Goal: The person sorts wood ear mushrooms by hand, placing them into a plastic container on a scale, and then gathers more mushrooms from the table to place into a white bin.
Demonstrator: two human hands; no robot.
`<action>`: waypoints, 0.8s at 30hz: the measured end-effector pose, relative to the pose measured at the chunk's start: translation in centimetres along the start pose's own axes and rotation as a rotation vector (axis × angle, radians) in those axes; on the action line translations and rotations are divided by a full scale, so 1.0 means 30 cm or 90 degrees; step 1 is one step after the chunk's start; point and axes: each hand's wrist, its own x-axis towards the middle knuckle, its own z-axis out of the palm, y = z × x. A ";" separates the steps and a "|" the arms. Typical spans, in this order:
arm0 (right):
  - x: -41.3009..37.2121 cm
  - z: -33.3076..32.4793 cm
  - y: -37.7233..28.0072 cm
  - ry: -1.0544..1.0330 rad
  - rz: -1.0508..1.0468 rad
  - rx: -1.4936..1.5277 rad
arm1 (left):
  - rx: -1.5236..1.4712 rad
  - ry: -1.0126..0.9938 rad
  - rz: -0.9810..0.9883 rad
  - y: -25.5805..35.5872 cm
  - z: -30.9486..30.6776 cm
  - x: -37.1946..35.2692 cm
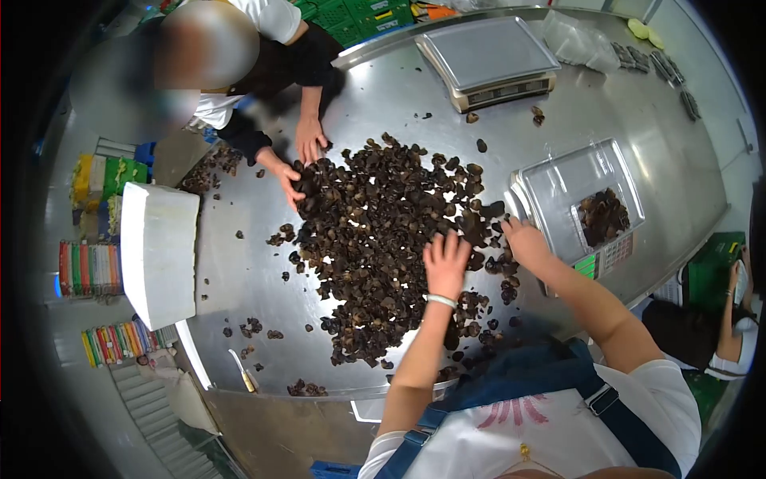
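Note:
A broad heap of dark brown wood ear mushrooms (375, 231) covers the middle of the steel table. My left hand (447, 257) rests on the right part of the heap, fingers spread and pointing away from me. Beside the heap's right edge, my right hand (525, 239) is closed, its fingertips drawn together at a dark mushroom piece. Just past that hand lies a weighing scale (550, 180) with a clear tray on its plate. A small pack of mushrooms (604, 217) sits on this scale.
Across the table a co-worker's two hands (295, 172) touch the heap's far left side. A second scale (488, 52) stands at the back, near clear plastic trays (578, 41). A white foam box (159, 254) is at left; a knife (242, 371) lies by the front edge.

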 end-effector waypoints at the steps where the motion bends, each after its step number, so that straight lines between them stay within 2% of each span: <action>1: 0.008 -0.011 0.009 0.014 0.002 0.031 | 0.016 0.035 -0.038 -0.060 0.016 0.048; 4: 0.070 -0.073 0.000 0.025 0.051 0.181 | -0.010 0.094 -0.126 -0.183 -0.024 0.213; 6: 0.148 -0.045 -0.004 0.049 0.089 0.228 | -0.013 0.077 -0.151 -0.214 -0.047 0.296; 8: 0.199 -0.031 -0.026 0.078 0.101 0.245 | -0.030 -0.022 -0.123 -0.225 -0.031 0.317; 9: 0.210 0.012 -0.032 0.093 0.048 0.276 | -0.037 -0.076 -0.106 -0.216 -0.014 0.299; 10: 0.207 0.039 -0.046 0.115 -0.010 0.293 | -0.015 -0.070 -0.068 -0.191 -0.033 0.280; 12: 0.180 0.066 -0.062 0.004 -0.041 0.347 | -0.022 -0.113 0.001 -0.181 0.032 0.184; 13: 0.152 0.059 -0.081 0.128 -0.065 0.365 | -0.080 -0.090 -0.011 -0.171 0.017 0.128; 14: 0.136 0.038 -0.088 0.137 -0.036 0.398 | -0.138 -0.066 -0.025 -0.157 -0.005 0.074; 15: 0.120 0.010 -0.090 0.144 -0.008 0.429 | -0.226 0.034 -0.046 -0.147 -0.032 0.035; 18: 0.134 -0.030 -0.083 0.157 0.022 0.470 | -0.493 0.163 -0.243 -0.127 -0.129 -0.028; 19: 0.164 -0.032 -0.089 0.154 -0.011 0.465 | -0.882 0.053 -0.564 -0.122 -0.161 -0.052; 20: 0.196 -0.038 -0.100 0.153 -0.046 0.459 | -1.083 0.084 -0.652 -0.131 -0.191 -0.061; 22: 0.250 -0.027 -0.127 0.083 -0.150 0.322 | -1.426 0.150 -0.712 -0.163 -0.195 -0.098; 23: 0.263 -0.019 -0.142 -0.044 -0.152 0.223 | -1.565 0.177 -0.677 -0.172 -0.174 -0.122; 24: 0.279 0.014 -0.150 -0.049 -0.193 0.176 | -1.629 0.203 -0.690 -0.176 -0.165 -0.135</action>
